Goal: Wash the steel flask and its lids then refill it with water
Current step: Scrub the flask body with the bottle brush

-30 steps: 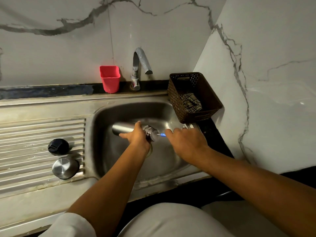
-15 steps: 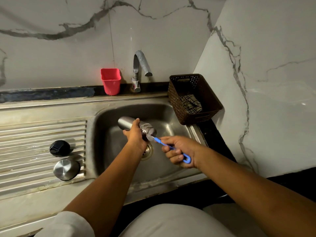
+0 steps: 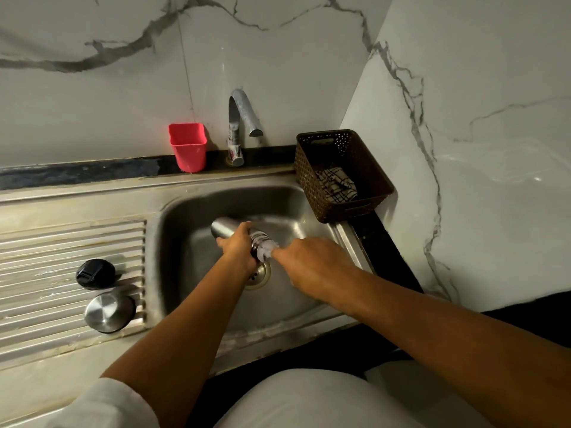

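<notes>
The steel flask (image 3: 227, 228) lies nearly level over the sink basin (image 3: 191, 251), mouth toward the right. My left hand (image 3: 239, 247) grips it near the threaded neck. My right hand (image 3: 309, 262) is closed on a bottle brush; its handle is hidden in my fist. White bristles (image 3: 268, 247) show at the flask's mouth. A black inner lid (image 3: 95, 274) and a steel cap (image 3: 108, 311) rest on the ribbed drainboard to the left.
A tap (image 3: 242, 117) stands behind the basin with no water running. A red plastic cup (image 3: 187, 146) sits on the back ledge. A brown basket (image 3: 341, 174) with a checked cloth stands at the sink's right corner. Marble walls close the back and right.
My right hand has pushed the brush back toward the flask's mouth, hiding the blue handle that showed half a second ago. The flask stays held over the basin.
</notes>
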{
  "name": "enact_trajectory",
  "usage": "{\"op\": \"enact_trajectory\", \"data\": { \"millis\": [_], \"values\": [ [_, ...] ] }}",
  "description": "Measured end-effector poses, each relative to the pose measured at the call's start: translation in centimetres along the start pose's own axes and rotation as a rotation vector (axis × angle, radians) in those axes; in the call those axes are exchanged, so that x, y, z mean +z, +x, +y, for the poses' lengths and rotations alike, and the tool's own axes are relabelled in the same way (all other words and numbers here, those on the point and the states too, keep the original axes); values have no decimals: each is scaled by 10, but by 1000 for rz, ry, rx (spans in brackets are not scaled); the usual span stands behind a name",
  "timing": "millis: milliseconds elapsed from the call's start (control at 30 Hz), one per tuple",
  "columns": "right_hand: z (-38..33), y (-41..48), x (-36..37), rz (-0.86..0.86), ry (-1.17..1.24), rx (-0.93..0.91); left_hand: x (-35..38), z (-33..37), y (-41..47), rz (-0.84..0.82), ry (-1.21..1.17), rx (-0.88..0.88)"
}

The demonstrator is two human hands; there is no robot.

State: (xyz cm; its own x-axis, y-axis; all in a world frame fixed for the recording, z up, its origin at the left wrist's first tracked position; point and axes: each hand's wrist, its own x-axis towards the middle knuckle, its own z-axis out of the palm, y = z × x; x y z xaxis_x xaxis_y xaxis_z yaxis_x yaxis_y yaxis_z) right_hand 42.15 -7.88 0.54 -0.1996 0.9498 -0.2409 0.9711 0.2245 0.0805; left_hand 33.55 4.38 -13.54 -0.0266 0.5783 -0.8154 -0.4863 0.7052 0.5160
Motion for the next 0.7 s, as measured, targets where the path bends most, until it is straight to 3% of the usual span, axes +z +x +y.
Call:
{"op": "enact_trajectory", "data": {
  "millis": [100,167,267,367,433,567,700],
  "values": [
    [2,-11,-8,-23,-111,-44,-9,5,14,43,40,-64],
    [5,-13,-10,-30,-150,-51,-7,5,9,86,16,-7],
    [9,1,1,-35,-71,-24,3,-6,0,8,0,3],
    [11,8,8,-44,246,87,0,-4,18,-80,28,-33],
    [21,7,1,-97,522,162,-9,-2,36,-82,-10,-95],
    [34,12,7,-155,923,357,-7,4,19,-22,-127,-34],
    [17,24,27,-247,1392,614,-4,-4,22,-109,-14,-54]
  ]
}}
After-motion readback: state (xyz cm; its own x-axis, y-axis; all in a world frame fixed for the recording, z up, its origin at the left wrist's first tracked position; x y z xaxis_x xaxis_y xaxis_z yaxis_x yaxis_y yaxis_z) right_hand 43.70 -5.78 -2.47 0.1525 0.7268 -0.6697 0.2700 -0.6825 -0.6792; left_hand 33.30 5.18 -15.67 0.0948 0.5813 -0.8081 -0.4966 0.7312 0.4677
